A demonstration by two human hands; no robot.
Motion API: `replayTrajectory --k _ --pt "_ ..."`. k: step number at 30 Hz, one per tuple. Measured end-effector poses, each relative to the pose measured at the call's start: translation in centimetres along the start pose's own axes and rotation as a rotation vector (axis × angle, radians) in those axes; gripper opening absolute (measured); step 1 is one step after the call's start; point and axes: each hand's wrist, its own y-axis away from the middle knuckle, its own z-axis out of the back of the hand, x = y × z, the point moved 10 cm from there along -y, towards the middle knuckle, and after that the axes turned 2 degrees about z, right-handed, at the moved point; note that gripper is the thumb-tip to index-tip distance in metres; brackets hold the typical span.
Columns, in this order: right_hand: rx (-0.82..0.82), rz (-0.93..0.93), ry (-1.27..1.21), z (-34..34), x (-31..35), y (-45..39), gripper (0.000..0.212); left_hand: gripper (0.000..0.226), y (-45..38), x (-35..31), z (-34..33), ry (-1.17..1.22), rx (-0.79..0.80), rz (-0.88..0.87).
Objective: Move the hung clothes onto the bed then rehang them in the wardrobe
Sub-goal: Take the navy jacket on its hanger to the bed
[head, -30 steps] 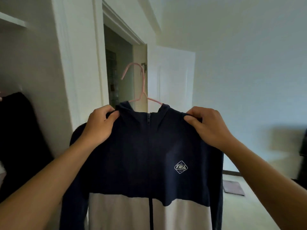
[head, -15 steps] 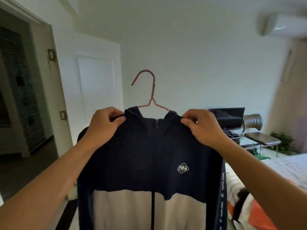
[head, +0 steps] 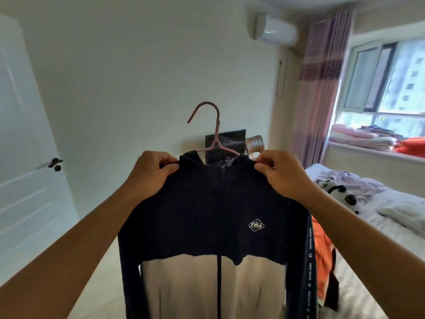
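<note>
Bedroom view: pale wall ahead, white door (head: 25, 139) at left, window (head: 388, 81) with pink curtain (head: 322, 72) at right, AC unit (head: 274, 28) high on the wall. Bed (head: 391, 226) at right, clothes piled on it incl. an orange garment (head: 322, 252) at the near edge. Navy-and-cream zip jacket (head: 207, 215) held up mid-frame, on a pink hanger (head: 216, 132), hook free in the air. Left hand (head: 149, 176) pinches the jacket's left shoulder, fingers curled round the fabric. Right hand (head: 285, 176) grips the other shoulder the same way. Small white diamond logo (head: 256, 225) on the chest.
</note>
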Motion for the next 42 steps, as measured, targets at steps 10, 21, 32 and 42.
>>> replayTrajectory --k 10,21,32,42 --pt "-0.061 -0.281 0.196 1.7 -11.6 0.3 0.005 0.018 -9.8 -1.7 -14.5 0.097 0.284 -0.173" --pt "0.041 -0.471 0.292 2.4 -26.7 0.0 0.012 0.015 -17.1 -4.1 -31.6 0.130 0.421 -0.235" --pt "0.128 -0.607 0.257 -0.5 -42.7 -2.4 0.004 0.015 -23.5 -3.5 -48.8 0.081 0.578 -0.146" --pt "0.165 -0.727 0.272 -4.1 -57.2 -6.6 0.005 0.014 -32.4 -1.9 -65.0 0.095 0.684 -0.144"
